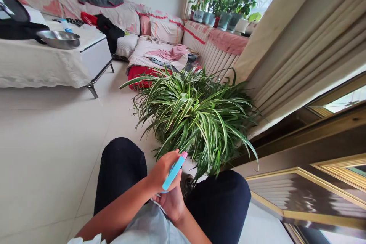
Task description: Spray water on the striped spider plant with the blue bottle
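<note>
My left hand (164, 170) grips a slim light-blue stick with a pink cap (174, 171), possibly a marker, tilted up towards the plant. My right hand (172, 204) lies just below it, its fingers partly hidden behind my left hand and the blue stick's lower end. A large green-and-white spider plant (197, 122) sits on the floor just beyond my hands, its leaf tips close to my left hand. My knees in dark trousers (122, 175) rise on either side of my hands.
A white-covered low bed (42, 61) holds a steel bowl (58, 39) and dark bags at the left. Bedding and pillows (160, 30) are heaped against the far wall. Potted plants (225, 9) line the windowsill above a radiator (217, 59). A beige curtain (300, 45) hangs at the right.
</note>
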The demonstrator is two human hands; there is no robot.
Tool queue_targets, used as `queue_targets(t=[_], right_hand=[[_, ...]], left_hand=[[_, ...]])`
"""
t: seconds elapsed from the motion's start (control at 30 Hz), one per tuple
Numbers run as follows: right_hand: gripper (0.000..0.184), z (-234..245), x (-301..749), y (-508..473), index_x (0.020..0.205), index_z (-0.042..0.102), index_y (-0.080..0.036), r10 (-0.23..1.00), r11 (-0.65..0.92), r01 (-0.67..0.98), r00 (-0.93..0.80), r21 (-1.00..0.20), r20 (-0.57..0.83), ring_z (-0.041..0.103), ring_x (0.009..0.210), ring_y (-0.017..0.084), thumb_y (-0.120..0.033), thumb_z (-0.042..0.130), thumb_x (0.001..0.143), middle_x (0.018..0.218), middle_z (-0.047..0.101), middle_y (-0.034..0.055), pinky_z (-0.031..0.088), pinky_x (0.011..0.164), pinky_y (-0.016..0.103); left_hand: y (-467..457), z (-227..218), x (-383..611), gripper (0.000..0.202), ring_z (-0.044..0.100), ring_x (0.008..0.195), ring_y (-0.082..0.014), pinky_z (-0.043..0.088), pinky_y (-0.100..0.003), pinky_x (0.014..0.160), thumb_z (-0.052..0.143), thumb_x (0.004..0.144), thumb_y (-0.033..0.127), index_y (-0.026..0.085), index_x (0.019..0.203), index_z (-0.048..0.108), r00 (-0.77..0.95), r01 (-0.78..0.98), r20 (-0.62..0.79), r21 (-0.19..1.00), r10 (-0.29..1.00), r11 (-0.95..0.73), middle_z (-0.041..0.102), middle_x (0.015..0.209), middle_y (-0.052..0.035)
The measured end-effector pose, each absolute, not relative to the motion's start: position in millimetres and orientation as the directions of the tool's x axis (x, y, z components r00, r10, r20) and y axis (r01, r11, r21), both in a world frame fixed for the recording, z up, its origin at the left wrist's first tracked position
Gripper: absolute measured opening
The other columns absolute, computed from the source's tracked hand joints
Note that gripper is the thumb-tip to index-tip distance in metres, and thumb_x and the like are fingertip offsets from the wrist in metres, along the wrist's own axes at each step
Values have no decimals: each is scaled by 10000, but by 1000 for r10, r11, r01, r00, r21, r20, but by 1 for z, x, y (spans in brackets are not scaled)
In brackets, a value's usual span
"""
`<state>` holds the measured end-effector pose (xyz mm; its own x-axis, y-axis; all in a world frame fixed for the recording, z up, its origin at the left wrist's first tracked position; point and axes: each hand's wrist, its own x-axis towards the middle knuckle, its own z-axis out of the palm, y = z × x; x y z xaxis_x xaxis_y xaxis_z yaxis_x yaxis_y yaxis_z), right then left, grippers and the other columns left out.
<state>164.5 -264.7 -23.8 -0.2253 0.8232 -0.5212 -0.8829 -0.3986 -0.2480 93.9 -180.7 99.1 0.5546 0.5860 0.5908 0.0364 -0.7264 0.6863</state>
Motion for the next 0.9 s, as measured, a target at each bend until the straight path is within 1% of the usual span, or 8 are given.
queue_targets(t=[0.13,0.2,0.37,0.43,0.6,0.77,0.83,0.9], right_hand=[[605,-23,167,-264,988,653,-179,823,-396,-879,-212,-264,-527,666,804,204,-732,497,799,835,719,52,522,710,335],[609,-23,168,-264,984,652,-188,816,-404,-873,-210,-272,-538,664,810,214,-744,495,791,827,714,53,518,696,340],[633,-24,170,-264,993,658,-159,820,-400,-884,-228,-242,-525,666,811,203,-736,485,802,853,720,68,508,738,328],[629,-24,170,-264,979,661,-157,828,-386,-887,-213,-253,-519,666,807,199,-732,467,813,854,722,67,505,745,323],[684,-23,170,-266,953,657,-167,820,-418,-851,-203,-318,-535,664,802,222,-788,423,786,844,711,72,506,681,341],[622,-16,173,-268,919,658,-204,855,-384,-795,-114,-470,-505,664,803,238,-771,452,768,836,701,54,516,682,373],[561,-14,175,-268,897,655,-240,883,-321,-756,-21,-570,-470,663,865,243,-754,478,762,871,700,32,525,726,384],[527,-14,176,-267,886,654,-265,907,-238,-684,98,-690,-410,653,927,248,-746,476,770,878,693,16,527,777,391]], left_hand=[[-185,105,93,35,552,611,-155,527,-314,636,457,748,198,224,757,479,560,88,550,705,620,-704,552,670,-1],[-186,105,94,39,551,605,-157,504,-295,586,450,758,204,223,754,484,548,105,551,701,630,-705,547,659,-1],[-188,104,102,328,638,855,-203,510,-446,949,459,762,183,201,1087,500,546,80,597,662,588,-746,652,923,-57],[-189,105,106,313,636,832,-194,465,-477,1029,460,740,167,205,1048,502,573,66,606,637,552,-768,643,892,-39],[-188,106,111,142,590,684,-163,508,-442,975,456,684,153,230,801,481,591,70,604,622,535,-780,564,696,16],[-193,104,110,96,508,568,-161,513,-306,561,464,660,159,237,714,446,578,107,595,623,558,-775,523,616,10],[-198,107,111,156,568,642,-179,523,-322,600,466,671,163,226,812,492,570,99,615,606,545,-789,586,696,-13],[-203,112,112,291,636,796,-202,544,-397,802,469,684,160,215,967,506,559,85,649,574,516,-814,649,842,-38]])
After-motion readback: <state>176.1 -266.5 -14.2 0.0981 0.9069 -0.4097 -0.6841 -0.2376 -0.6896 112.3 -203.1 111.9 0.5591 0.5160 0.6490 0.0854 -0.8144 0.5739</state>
